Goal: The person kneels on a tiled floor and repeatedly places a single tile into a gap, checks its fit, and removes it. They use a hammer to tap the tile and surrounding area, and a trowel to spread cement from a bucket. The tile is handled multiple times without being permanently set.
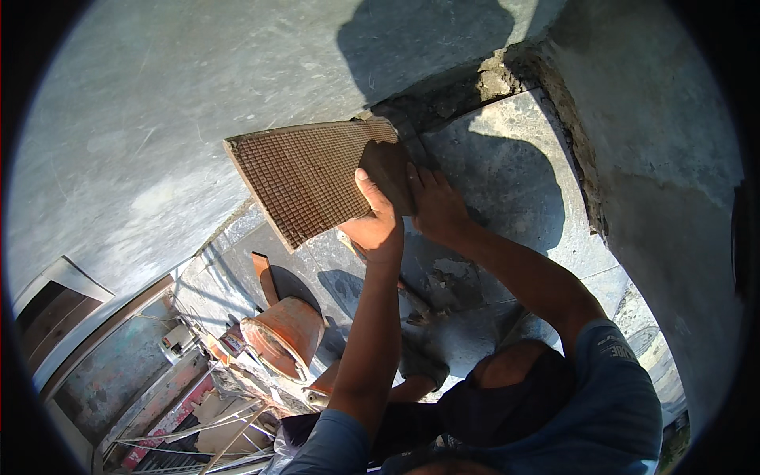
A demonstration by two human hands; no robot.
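Note:
A large brown tile is tilted up near the wall, its gridded, ribbed back facing me. My left hand grips its lower edge, with the thumb stretched over the ribbed back and the fingers mostly hidden below. At the tile's right end, my right hand has its fingers against the edge; how far they wrap round it is hidden in shadow. Beyond the tile runs a broken gap along the foot of the wall.
A mortar-stained orange bucket is on the floor to the left, beside a flat orange-brown strip. A dark tool, partly hidden, lies near my feet. Grey walls rise ahead and to the right. Sticks and debris fill the lower left.

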